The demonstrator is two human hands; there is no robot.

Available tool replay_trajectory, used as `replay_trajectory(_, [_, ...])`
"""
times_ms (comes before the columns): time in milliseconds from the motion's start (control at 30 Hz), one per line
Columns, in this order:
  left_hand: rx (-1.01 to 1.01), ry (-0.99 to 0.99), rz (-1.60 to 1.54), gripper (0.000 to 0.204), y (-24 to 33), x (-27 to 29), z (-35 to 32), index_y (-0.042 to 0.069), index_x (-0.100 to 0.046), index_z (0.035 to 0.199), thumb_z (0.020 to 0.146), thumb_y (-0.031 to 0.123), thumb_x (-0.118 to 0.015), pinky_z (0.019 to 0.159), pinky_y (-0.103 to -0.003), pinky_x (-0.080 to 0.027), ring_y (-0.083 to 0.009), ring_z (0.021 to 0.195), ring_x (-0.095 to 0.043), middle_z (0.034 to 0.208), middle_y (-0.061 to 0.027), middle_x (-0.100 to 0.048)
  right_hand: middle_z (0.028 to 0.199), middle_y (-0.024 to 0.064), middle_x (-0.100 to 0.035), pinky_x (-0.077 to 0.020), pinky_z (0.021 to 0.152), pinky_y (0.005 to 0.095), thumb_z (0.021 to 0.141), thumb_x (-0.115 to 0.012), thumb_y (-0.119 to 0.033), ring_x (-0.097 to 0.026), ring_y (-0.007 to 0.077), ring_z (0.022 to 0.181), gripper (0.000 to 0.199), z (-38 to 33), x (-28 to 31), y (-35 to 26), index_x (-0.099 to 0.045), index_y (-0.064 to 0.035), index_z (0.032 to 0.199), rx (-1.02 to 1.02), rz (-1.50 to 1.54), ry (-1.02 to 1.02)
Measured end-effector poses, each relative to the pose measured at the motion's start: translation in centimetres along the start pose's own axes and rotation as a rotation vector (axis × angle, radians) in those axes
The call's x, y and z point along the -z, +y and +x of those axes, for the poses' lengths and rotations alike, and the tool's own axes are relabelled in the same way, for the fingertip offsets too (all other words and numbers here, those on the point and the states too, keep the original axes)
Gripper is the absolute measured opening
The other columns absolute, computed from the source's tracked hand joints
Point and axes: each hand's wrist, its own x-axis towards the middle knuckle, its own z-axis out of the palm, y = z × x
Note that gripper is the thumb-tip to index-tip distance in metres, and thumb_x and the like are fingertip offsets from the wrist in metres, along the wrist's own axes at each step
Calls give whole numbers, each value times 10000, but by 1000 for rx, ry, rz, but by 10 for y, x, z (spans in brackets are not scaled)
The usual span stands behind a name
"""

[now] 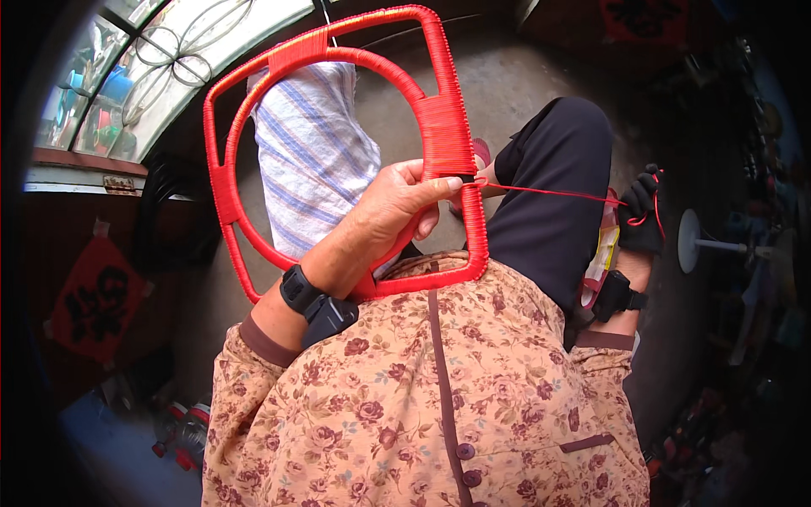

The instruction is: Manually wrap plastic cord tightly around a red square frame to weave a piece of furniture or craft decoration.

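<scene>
A rounded-square frame (445, 127), with an inner ring joined by wrapped bands, is wound in red cord and leans across my lap. My left hand (397, 203) grips its right side, the thumb pressed on a short dark unwrapped stretch below the wide band. From beside that thumb a thin red cord (549, 193) runs taut to the right. My right hand (642, 211), in a dark glove with curled fingers, holds the cord, and a loose loop hangs past the fingertips. Against the right wrist is a yellow, red and white object (601, 245) whose kind I cannot make out.
A blue-striped white cloth (312, 152) covers my left knee, under the frame. Dark trousers (549, 186) show on my right leg. A window (169, 68) with curled metalwork stands at upper left. To the right is a white disc (688, 241) on a rod; red-capped bottles (190, 431) stand lower left.
</scene>
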Motion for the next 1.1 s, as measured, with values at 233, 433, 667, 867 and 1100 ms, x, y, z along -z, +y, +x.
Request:
replay_trajectory(233, [16, 24, 5, 200, 5, -6, -3, 38, -616, 971, 890, 204, -692, 392, -193, -340, -44, 435, -457, 769, -4, -621, 1180, 129, -609, -483, 788, 318, 903, -549, -44, -599, 240, 893, 233, -8, -109, 78, -598, -10, 1128, 409, -1792, -540])
replay_trajectory(433, [17, 31, -13, 207, 6, -5, -4, 42, -612, 964, 888, 216, -694, 385, -199, -323, -43, 423, -439, 713, 5, -601, 1128, 117, -611, -479, 900, 319, 891, -540, -39, -594, 244, 1036, 267, -3, -64, 144, -591, -11, 1152, -67, -1424, -794])
replay_trajectory(667, [5, 25, -30, 208, 8, -8, -4, 47, -619, 936, 883, 232, -698, 378, -207, -306, -45, 413, -426, 665, 18, -575, 1039, 74, -633, -509, 852, 275, 984, -499, -165, -634, 146, 953, 217, -7, -98, 129, -583, -44, 1145, -271, -595, -93])
replay_trajectory(867, [33, 32, -35, 203, 5, -4, -5, 47, -626, 921, 881, 232, -699, 374, -207, -300, -45, 402, -412, 641, 21, -565, 875, 41, -640, -506, 762, 306, 984, -516, -188, -632, 137, 869, 184, 7, -133, 146, -594, -83, 1112, -228, -312, 308])
replay_trajectory(1100, [35, 9, -52, 206, 7, -5, -6, 45, -626, 939, 882, 229, -698, 371, -214, -281, -40, 402, -398, 646, 24, -564, 761, -56, -519, -435, 567, 210, 974, -550, -228, -516, 68, 644, 108, 14, -93, 144, -605, -158, 1035, -325, -483, 181])
